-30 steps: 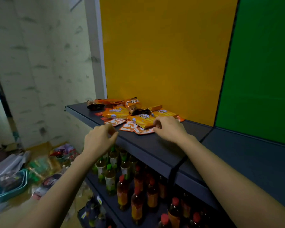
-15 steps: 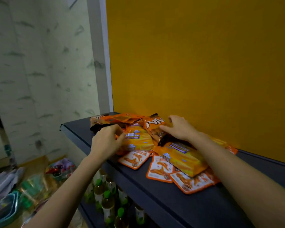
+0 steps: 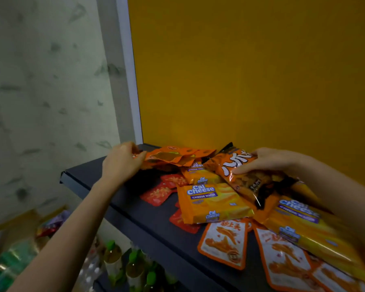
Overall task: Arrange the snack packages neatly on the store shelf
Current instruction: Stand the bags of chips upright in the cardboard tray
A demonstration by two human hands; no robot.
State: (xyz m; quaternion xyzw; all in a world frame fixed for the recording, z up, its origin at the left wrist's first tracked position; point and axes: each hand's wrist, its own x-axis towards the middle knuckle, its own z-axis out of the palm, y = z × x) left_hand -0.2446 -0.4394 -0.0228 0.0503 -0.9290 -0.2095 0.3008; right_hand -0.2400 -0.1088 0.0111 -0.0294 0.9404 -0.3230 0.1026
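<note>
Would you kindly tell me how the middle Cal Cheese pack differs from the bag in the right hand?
The Cal Cheese pack lies flat, in no hand; the snack bag is held by the right hand. The pack bears blue labels, the bag large white characters. Both are orange.

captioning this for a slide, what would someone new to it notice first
First, the loose heap of orange and yellow snack packets on the dark grey metal shelf, against a bright mustard-yellow back panel. Two bare hands are in it: the left hand grips a glossy orange foil pouch at the back left, the right hand grips an orange crinkly bag with white lettering atop the pile.
</note>
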